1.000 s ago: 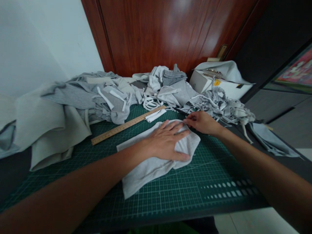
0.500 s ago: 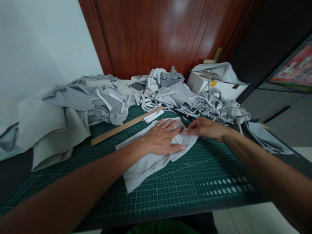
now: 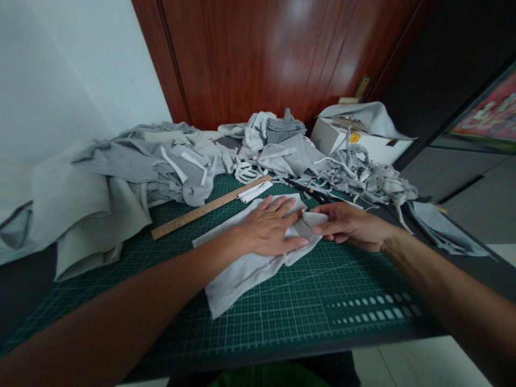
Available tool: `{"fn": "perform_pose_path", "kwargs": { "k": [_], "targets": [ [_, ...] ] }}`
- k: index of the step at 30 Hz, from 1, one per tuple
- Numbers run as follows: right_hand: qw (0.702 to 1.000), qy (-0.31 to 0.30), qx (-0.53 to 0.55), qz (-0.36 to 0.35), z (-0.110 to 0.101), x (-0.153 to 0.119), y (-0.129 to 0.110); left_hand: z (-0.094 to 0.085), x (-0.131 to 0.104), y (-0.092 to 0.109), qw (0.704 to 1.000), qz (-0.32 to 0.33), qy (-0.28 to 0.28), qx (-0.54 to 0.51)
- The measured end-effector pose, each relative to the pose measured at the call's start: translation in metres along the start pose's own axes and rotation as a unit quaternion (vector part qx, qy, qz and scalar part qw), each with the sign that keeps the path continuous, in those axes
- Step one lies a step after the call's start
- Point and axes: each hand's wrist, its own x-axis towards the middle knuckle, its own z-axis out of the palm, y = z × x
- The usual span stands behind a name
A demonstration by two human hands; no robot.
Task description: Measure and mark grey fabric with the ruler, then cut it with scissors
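Observation:
A light grey piece of fabric lies on a green cutting mat. My left hand rests flat on the fabric with its fingers spread. At the fabric's right end, my right hand pinches its edge between thumb and fingers, and a flap there is lifted and folded over. Black scissors lie just beyond my right hand, their handles partly hidden. A wooden ruler and a small folded white cloth strip lie beyond my left hand.
Heaped grey fabric covers the left and back of the table. Tangled fabric strips lie at the back right, before a white box. A grey cloth piece lies at the right edge. Behind stands a wooden door.
My right hand has raised the fabric's right edge and turned it up into a small flap. My left hand stays pressed flat in the same place.

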Motion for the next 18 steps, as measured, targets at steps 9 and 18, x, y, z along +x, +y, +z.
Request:
{"fn": "perform_pose_path", "kwargs": {
  "k": [9, 18],
  "targets": [
    [0.996, 0.022, 0.084, -0.019, 0.002, -0.012, 0.008, -0.004, 0.000, 0.002, 1.000, -0.008, -0.012, -0.005],
    [0.980, 0.153, -0.124, -0.010, -0.002, -0.019, 0.024, -0.001, 0.000, 0.001, 1.000, -0.006, -0.009, -0.011]
  ]
}}
